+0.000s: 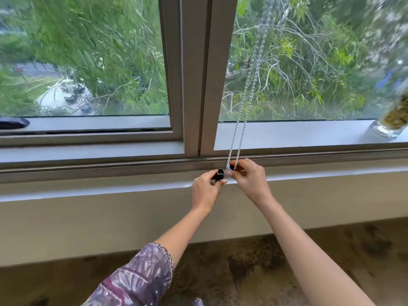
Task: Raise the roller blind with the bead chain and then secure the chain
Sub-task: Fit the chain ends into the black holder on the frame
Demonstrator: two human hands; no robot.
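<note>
Seen from above, two bare arms reach from the bottom of the frame to the middle, where both hands meet just in front of a window sill (110, 191).

The left hand (205, 191) has its fingers and thumb curled round a short black tube (220, 174), smooth and round, which stands upright with its open end showing above the fingers. The right hand (251, 180), just beside it, pinches a small dark piece (231, 167) between thumb and fingertips. The two hands are nearly touching.

The bead chain (242, 111) is a loop of small, shiny silver-white balls. Its bottom bend wraps round the small dark piece in the right hand. From there its two strands rise close together, slanting slightly rightward across the right pane to the top of the frame, where they blur.

The window frame (194, 74) is smooth grey-brown metal, with a broad upright post in the centre between two glass panes. Blurred green trees (298, 62) fill both panes. The sill is flat, pale and matte, and the wall (88, 221) below it is plain cream. At the right edge a clear glass jar (390, 122) with brownish contents stands on the ledge. The left arm wears a purple patterned fabric sleeve (136, 277). The floor (254, 261) along the bottom is mottled brown.
</note>
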